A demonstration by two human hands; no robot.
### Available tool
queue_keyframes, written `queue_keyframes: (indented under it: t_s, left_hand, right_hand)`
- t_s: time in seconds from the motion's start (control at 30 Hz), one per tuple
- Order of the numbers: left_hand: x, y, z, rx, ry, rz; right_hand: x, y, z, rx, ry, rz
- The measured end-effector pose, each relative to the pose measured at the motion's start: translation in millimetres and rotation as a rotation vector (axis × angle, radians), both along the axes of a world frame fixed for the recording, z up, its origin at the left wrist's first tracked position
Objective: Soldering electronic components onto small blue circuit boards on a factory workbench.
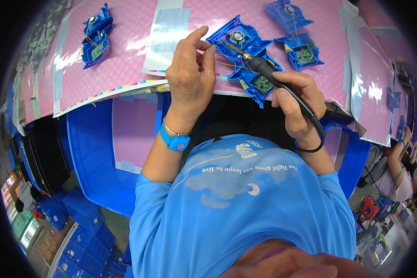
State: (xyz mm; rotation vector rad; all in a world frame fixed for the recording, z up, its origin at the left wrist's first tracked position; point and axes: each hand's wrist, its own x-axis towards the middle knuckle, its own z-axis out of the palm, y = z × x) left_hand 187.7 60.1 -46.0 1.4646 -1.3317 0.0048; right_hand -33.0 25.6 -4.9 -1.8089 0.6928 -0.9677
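In my right hand (301,99) is a soldering iron (264,69) with a black handle and cord, gripped like a pen. Its metal tip points up and left, over the opened blue plastic housing (257,46), close to the round speaker (236,37). A green circuit board (263,84) sits in the housing's lower half, which overhangs the table's front edge. My left hand (190,74) is at the housing's left corner, fingers bent, thumb toward the index finger. Thin wires run from beside that thumb toward the housing; whatever the fingertips pinch is hidden.
Another opened blue housing (96,39) lies at the left, and one more (299,37) at the right. Pink sheeting (120,41) covers the table. Below its edge are blue bins (92,153). At the far right, another person's arm (396,162) shows.
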Motion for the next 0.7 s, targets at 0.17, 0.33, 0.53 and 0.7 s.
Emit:
queue_keyframes:
  t_s: [0.17,0.33,0.53,0.7]
  left_hand:
    - [4.3,-0.9,1.8,0.026,0.063,-0.030]
    - [12.1,12.9,12.4,0.034,0.425,-0.032]
    - [22.4,9.2,10.8,-0.022,-0.257,-0.210]
    - [25.5,10.4,13.1,0.033,-0.421,-0.193]
  right_hand:
    - [0.2,0.9,2.8,-0.007,0.015,-0.002]
    - [-4.6,0.6,-0.6,-0.048,-0.027,-0.006]
    - [-3.5,3.8,1.6,-0.025,-0.081,-0.025]
    - [-3.7,3.9,3.6,-0.038,-0.064,-0.021]
